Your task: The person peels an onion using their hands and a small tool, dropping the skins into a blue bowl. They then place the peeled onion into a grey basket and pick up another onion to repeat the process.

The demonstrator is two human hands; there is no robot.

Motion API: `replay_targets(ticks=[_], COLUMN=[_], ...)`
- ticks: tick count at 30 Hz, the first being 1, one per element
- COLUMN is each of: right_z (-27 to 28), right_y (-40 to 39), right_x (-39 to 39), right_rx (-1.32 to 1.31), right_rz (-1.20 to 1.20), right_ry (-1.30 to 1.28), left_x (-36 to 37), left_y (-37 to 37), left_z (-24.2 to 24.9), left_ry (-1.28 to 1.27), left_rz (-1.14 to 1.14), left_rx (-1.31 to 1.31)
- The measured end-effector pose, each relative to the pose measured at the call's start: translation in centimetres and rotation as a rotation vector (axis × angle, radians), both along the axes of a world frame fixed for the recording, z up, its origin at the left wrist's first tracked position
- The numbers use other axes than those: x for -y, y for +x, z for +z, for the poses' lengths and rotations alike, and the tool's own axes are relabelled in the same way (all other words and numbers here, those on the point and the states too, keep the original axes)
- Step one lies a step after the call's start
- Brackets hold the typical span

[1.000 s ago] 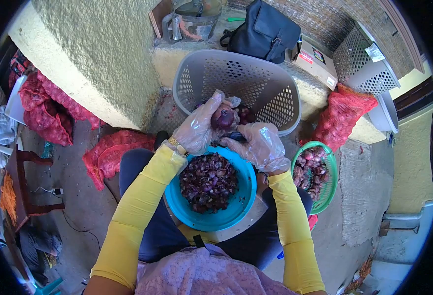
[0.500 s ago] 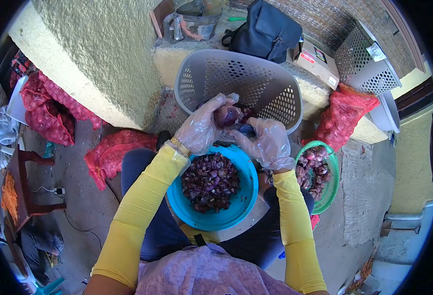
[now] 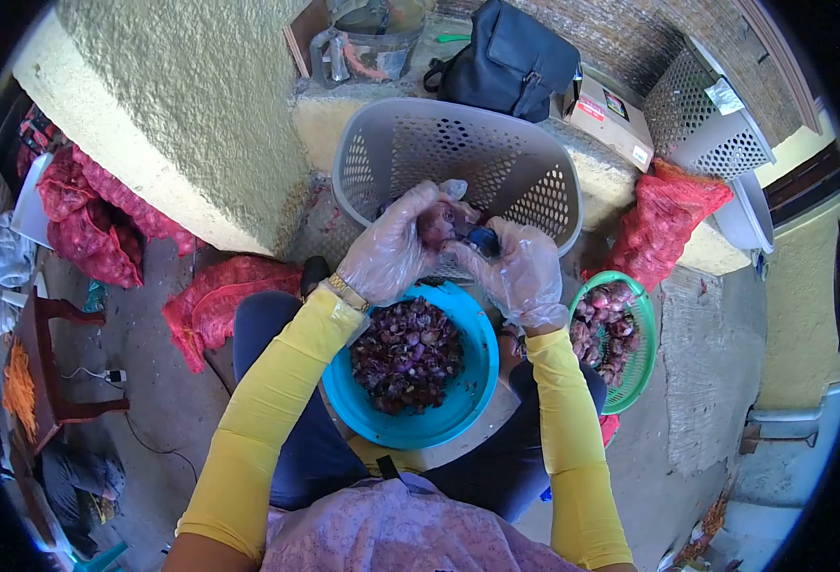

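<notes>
Wrapped in a clear plastic glove, my left hand grips a red onion over the near rim of the grey perforated basket. My right hand, gloved the same way, is closed on a small dark blue tool held against the onion's right side; I cannot tell its exact kind, since the fingers cover part of it. Below both hands, between my knees, sits a blue basin with onion tops and dark skins in it.
On the right stand a green basket of red onions and a red mesh sack. Other mesh sacks lie to the left. A black backpack and a cardboard box rest on the ledge behind the grey basket.
My right hand has turned and the dark blue tool now shows more plainly, higher beside the onion. The left hand stays closed on the onion, nearly in place.
</notes>
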State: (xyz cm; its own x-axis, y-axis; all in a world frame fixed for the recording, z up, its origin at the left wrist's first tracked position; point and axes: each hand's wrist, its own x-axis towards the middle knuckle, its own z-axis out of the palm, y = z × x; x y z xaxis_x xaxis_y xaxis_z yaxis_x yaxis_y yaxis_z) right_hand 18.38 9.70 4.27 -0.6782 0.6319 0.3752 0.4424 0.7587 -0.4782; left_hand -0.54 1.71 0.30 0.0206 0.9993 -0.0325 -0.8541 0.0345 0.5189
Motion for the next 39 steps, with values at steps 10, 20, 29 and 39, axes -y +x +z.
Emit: replay_targets(ticks=[10, 20, 29, 39], right_z=[-0.4, -0.4, -0.6, -0.3], right_y=[-0.2, -0.3, -0.4, -0.4], right_x=[0.0, 0.0, -0.2, 0.0], right_rx=[0.023, 0.029, -0.010, 0.020], right_rz=[-0.004, 0.006, 0.078, 0.106], right_ry=[-0.062, -0.090, -0.197, -0.253], left_x=[0.0, 0.0, -0.3, -0.4], left_y=[0.4, 0.1, 0.5, 0.2], left_z=[0.4, -0.2, -0.6, -0.9], left_ry=[0.023, 0.037, 0.049, 0.082], left_rz=[0.097, 0.098, 0.092, 0.090], left_rx=[-0.084, -0.115, -0.099, -0.115])
